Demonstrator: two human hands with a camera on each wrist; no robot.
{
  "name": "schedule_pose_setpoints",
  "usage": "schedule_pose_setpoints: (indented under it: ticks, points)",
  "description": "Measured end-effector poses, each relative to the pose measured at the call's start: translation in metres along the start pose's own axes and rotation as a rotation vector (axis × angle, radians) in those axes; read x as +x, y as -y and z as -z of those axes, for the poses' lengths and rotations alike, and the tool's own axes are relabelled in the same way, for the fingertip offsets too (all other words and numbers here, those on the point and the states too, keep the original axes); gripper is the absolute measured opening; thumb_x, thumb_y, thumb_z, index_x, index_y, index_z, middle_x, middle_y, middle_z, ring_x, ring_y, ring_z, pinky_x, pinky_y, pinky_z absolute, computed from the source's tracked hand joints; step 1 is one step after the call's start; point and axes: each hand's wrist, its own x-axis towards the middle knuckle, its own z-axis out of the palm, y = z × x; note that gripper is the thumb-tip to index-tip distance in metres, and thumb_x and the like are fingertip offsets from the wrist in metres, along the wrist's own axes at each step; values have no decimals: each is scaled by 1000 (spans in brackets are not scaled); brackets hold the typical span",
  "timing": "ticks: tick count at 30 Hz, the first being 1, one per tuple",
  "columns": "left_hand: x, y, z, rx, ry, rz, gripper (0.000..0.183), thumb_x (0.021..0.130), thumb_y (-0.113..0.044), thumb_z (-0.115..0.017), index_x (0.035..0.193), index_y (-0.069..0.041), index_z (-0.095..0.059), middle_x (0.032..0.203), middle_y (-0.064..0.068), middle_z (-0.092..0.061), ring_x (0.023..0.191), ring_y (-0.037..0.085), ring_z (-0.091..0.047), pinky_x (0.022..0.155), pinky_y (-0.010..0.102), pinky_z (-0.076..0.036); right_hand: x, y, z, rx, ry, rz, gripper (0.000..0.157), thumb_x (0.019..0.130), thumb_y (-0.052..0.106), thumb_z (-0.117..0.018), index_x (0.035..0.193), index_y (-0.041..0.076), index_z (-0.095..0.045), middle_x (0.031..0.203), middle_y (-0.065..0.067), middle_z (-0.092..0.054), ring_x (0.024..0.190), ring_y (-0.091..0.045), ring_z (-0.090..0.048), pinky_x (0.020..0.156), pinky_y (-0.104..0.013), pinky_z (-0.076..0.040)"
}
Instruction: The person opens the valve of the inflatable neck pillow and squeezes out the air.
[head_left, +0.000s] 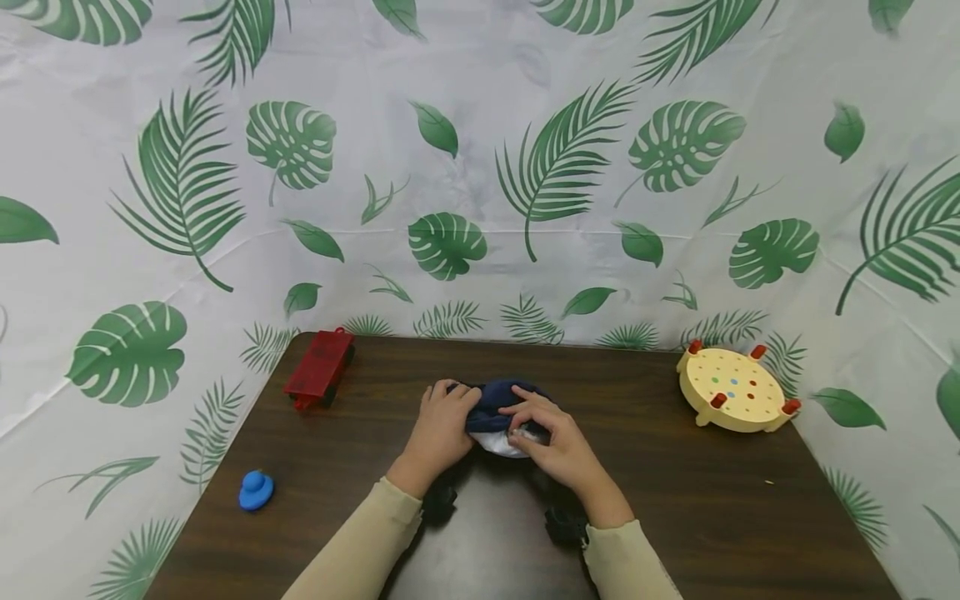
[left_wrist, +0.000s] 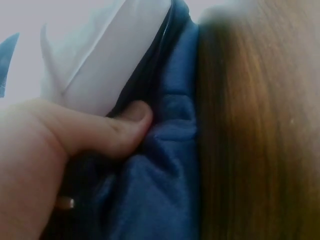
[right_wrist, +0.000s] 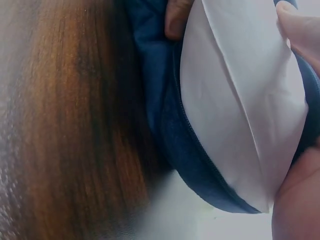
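Navy zip cover (head_left: 491, 402) w/ white inner (right_wrist: 245, 100), mid counter (head_left: 622, 400). L hand (head_left: 444, 422) grips left edge, thumb over; R hand (head_left: 557, 442) fingers part-bent at right side, grip unclear. Red cart (head_left: 321, 364) far L.

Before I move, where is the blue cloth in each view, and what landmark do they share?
Head: the blue cloth is just below centre, between the left hand and right hand.
Left wrist: the blue cloth runs top to bottom through the middle, left of the table.
Right wrist: the blue cloth curves from upper left of centre to lower right.
Shared landmark: the white piece in its opening.
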Motion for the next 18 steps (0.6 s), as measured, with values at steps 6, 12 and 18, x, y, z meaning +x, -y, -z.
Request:
schedule_pose_setpoints:
  ticks: [6,12,18]
  points:
    - [-1,3,-3,-20,-53,-16,48,78,-6,-84,121,-18,-65,121,4,-77,121,37,-62,108,70,-48,-2,-7,-3,66,12,-34,22,92,15,-88,102,25,-71,137,1,-77,163,-32,-40,129,-74,-22]
    - [2,7,-7,-45,-68,-36,43,80,-10,-84,116,-20,-63,115,1,-75,118,33,-61,107,65,-47,-3,-16,-3,118,0,-67,21,93,14,-87,103,24,-72,139,-1,-76,165,-34,-36,129,-74,-19]
    - [4,11,-13,-80,-68,-37,41,82,-15,-85,117,-21,-63,115,-1,-74,117,32,-60,110,64,-44,-5,-21,-3,137,2,-90,20,93,15,-87,103,23,-72,141,-1,-75,165,-34,-35,129,-74,-18]
